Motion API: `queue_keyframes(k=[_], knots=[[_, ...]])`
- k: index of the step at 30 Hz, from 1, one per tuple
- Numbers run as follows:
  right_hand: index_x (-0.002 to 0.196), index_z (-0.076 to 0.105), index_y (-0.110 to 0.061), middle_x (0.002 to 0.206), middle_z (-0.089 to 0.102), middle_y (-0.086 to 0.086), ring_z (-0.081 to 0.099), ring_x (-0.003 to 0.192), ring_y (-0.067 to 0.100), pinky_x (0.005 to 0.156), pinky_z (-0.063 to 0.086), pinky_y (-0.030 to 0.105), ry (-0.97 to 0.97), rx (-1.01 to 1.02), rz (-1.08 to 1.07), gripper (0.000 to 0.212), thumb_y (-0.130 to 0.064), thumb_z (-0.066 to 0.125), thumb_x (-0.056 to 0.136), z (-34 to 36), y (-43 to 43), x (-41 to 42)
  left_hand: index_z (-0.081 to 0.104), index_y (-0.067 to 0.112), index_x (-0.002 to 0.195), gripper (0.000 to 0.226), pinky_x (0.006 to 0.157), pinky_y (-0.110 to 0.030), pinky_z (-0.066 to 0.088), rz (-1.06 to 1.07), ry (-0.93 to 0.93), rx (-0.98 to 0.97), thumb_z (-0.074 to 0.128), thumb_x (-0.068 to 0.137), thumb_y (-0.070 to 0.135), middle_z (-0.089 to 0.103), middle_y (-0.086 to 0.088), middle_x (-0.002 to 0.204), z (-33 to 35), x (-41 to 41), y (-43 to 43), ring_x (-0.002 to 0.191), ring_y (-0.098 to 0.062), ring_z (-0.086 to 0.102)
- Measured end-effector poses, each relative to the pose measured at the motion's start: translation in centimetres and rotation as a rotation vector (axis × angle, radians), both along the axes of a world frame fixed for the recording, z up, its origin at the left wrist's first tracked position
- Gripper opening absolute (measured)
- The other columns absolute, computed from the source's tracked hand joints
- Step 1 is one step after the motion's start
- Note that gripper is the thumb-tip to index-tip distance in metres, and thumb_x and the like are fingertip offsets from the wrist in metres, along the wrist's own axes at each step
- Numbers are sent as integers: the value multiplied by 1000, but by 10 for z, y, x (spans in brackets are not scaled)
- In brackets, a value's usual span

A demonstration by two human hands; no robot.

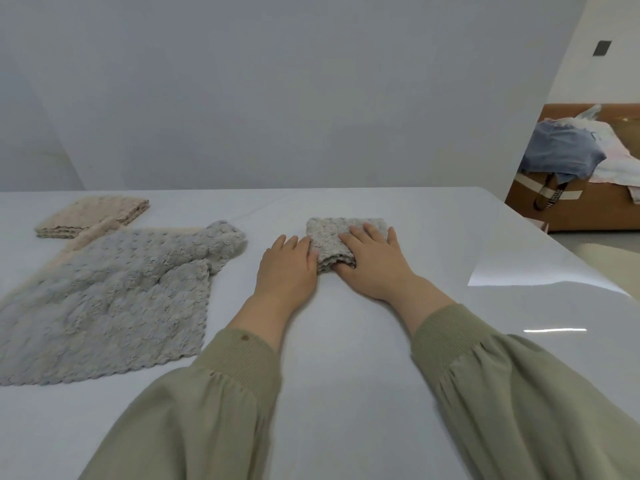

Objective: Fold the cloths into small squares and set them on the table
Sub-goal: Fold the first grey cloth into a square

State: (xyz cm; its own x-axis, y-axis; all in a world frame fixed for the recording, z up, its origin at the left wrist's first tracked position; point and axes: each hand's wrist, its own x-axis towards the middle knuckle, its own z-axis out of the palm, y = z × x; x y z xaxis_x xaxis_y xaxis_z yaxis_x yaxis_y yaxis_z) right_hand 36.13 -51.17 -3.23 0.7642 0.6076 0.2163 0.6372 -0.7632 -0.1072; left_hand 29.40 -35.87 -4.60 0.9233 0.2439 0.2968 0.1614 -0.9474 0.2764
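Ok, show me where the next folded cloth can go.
Bare table right of the right hand, and the far strip between beige square and grey square. Left is crowded by the spread grey cloth.

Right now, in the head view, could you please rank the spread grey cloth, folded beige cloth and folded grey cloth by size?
1. spread grey cloth, largest.
2. folded beige cloth and folded grey cloth: alike, at different distances, so unranked.

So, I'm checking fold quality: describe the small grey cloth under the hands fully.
The small grey cloth is fluffy, bumpy fabric folded into a compact square, stacked layers showing at its near edge. It lies on the white table. The right hand rests flat on top; the left hand touches its left side.
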Motion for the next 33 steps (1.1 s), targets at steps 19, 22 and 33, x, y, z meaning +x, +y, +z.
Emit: queue_keyframes(k=[19,22,33], knots=[[148,23,-28,158,17,-2,3,146,19,115,-8,51,-22,-9,-18,66,-55,37,89,0,15,121,28,25,147,47,114,-39,22,-103,70,-24,24,102,35,33,0,152,-1,130,18,141,-21,25],[149,19,-24,158,14,4,4,146,24,114,-5,55,-112,-78,-112,69,-58,31,90,-2,11,114,27,24,147,47,113,-40,24,-101,79,-32,24,102,34,36,0,151,0,131,18,139,-21,27],[150,16,-24,159,10,4,6,146,23,115,3,54,36,33,-224,61,-45,30,94,-8,14,114,24,24,148,48,107,-40,30,-86,102,-24,25,102,36,43,-2,145,6,135,15,134,-24,34]])
